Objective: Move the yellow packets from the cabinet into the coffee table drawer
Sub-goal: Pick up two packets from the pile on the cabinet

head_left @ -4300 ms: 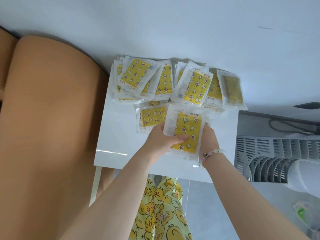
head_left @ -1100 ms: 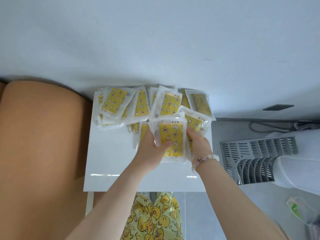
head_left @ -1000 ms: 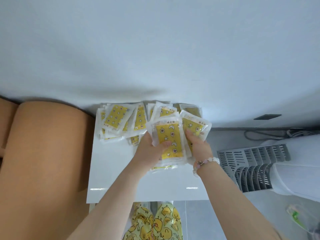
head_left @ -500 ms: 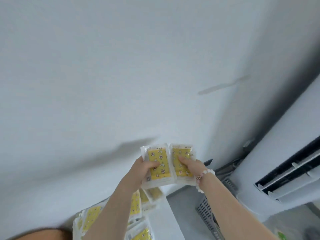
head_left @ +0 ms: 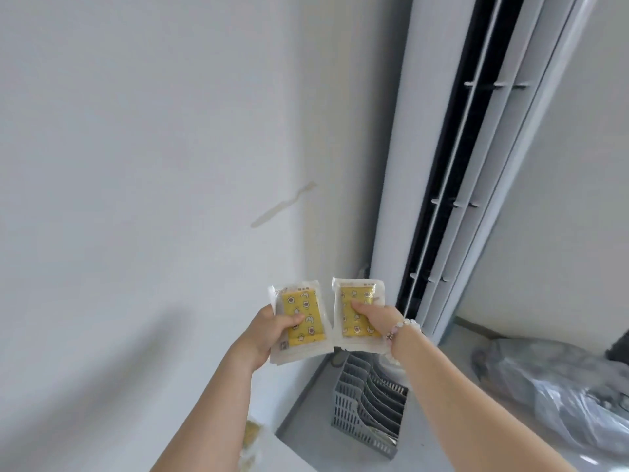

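While the left packet stack (head_left: 304,322) is pinched upright by the left hand (head_left: 269,332) and the right packet stack (head_left: 358,330) by the right hand (head_left: 373,318), no drawer is seen.

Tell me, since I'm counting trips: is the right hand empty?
No, the right hand grips a stack of yellow packets in front of the wall.

Corner of a home, plain white wall (head_left: 136,165), tall floor-standing air conditioner (head_left: 401,165), grey slotted plastic rack (head_left: 360,413) on the floor (head_left: 463,345), bundle wrapped in clear plastic (head_left: 561,396)
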`<action>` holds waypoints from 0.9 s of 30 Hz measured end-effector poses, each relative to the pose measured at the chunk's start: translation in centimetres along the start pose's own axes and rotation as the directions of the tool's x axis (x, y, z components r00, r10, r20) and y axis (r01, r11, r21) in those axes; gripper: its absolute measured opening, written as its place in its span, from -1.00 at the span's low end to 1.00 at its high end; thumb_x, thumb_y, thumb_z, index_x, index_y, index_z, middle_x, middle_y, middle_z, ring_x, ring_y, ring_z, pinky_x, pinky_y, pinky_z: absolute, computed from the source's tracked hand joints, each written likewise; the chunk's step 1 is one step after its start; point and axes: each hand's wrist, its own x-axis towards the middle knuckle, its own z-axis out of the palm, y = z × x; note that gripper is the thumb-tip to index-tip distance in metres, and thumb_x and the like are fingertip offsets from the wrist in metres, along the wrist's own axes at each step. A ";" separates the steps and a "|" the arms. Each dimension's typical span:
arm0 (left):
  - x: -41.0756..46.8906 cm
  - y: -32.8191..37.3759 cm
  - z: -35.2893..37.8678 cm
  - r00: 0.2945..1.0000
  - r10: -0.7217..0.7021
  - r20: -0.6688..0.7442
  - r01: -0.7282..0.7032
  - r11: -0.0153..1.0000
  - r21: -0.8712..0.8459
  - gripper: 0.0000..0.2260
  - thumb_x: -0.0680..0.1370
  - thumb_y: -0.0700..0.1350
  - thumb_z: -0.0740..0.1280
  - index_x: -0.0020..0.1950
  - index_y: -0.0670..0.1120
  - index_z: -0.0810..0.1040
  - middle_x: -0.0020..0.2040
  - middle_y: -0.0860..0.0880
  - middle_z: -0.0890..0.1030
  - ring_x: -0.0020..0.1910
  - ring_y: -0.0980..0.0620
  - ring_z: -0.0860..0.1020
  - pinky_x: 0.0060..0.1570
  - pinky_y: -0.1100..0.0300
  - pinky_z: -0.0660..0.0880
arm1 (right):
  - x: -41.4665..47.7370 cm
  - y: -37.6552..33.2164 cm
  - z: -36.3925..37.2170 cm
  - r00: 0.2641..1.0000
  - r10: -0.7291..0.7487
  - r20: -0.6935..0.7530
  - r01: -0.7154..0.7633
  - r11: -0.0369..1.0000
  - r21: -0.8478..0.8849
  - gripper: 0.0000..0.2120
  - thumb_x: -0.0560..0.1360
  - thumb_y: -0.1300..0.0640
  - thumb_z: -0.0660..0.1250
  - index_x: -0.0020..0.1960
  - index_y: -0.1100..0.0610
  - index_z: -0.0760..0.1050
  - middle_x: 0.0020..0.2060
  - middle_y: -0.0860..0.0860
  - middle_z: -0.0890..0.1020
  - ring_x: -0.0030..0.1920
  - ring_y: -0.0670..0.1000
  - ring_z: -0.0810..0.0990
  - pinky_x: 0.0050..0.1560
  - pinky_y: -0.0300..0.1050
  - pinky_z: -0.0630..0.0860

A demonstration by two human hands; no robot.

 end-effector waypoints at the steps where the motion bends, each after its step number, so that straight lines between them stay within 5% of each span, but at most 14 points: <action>1: 0.1 0.0 0.8 0.999 -0.002 0.036 0.001 1.000 0.026 -0.81 0.54 -0.28 0.31 0.14 -0.23 0.56 0.03 -0.17 0.67 0.02 -0.14 0.64 0.04 0.03 0.55 | -1.0 0.5 -0.8 1.000 0.013 -0.024 -0.012 0.999 0.030 -0.61 0.49 -0.03 0.38 0.18 0.21 0.50 -0.03 0.07 0.63 -0.03 0.05 0.58 -0.01 -0.14 0.50; 6: 0.1 -0.1 5.9 0.970 -0.042 0.241 0.012 0.992 0.127 -0.85 0.55 -0.28 0.29 0.10 -0.19 0.57 -0.03 -0.12 0.69 -0.05 -0.07 0.66 -0.05 0.08 0.55 | -4.7 4.1 -5.0 0.984 0.065 -0.168 -0.040 0.988 0.146 -0.58 0.46 -0.05 0.40 0.20 0.19 0.51 0.02 0.07 0.65 0.04 0.07 0.61 0.19 -0.03 0.51; 10: -0.5 -1.1 11.0 0.918 -0.071 0.390 -0.008 0.980 0.198 -0.82 0.55 -0.28 0.29 0.13 -0.21 0.55 -0.01 -0.12 0.68 -0.06 -0.05 0.66 -0.09 0.12 0.57 | -8.7 7.9 -9.1 0.952 0.139 -0.274 -0.070 0.967 0.245 -0.68 0.46 -0.04 0.42 0.10 0.15 0.53 -0.07 0.06 0.66 -0.05 0.06 0.64 0.05 -0.07 0.56; 16: -2.5 -2.6 20.5 0.775 -0.175 0.607 -0.069 0.931 0.357 -0.81 0.55 -0.24 0.30 0.16 -0.20 0.53 -0.03 -0.08 0.69 -0.04 -0.02 0.67 -0.08 0.13 0.58 | -14.4 14.4 -15.7 0.874 0.243 -0.421 -0.063 0.916 0.397 -0.60 0.39 -0.10 0.47 0.09 0.13 0.57 -0.09 0.05 0.69 -0.09 0.04 0.67 -0.03 -0.07 0.60; 19: -4.5 -4.1 25.3 0.708 -0.237 0.665 -0.063 0.917 0.394 -0.77 0.56 -0.25 0.29 0.21 -0.23 0.50 0.03 -0.14 0.67 -0.04 -0.03 0.67 -0.20 0.20 0.60 | -18.0 17.7 -18.5 0.827 0.304 -0.474 -0.059 0.884 0.464 -0.64 0.41 -0.08 0.45 0.07 0.14 0.57 -0.06 0.06 0.68 -0.04 0.06 0.66 0.10 -0.02 0.57; 23: -8.6 -6.4 32.3 0.602 -0.292 0.744 -0.074 0.907 0.415 -0.80 0.56 -0.25 0.29 0.18 -0.20 0.53 0.07 -0.16 0.65 0.00 -0.08 0.65 -0.13 0.17 0.62 | -23.5 22.3 -22.7 0.770 0.340 -0.539 0.007 0.841 0.541 -0.73 0.44 -0.06 0.43 -0.02 0.10 0.49 -0.06 0.08 0.67 -0.05 0.08 0.66 0.12 0.04 0.57; 27: -12.9 -9.8 39.0 0.504 -0.357 0.786 -0.085 0.885 0.457 -0.74 0.54 -0.26 0.31 0.23 -0.22 0.51 0.09 -0.20 0.64 0.08 -0.17 0.62 0.08 -0.03 0.56 | -29.8 27.6 -26.0 0.719 0.382 -0.581 0.067 0.793 0.605 -0.70 0.53 0.02 0.34 0.18 0.17 0.47 -0.34 -0.03 0.66 -0.34 -0.07 0.64 -0.28 -0.20 0.57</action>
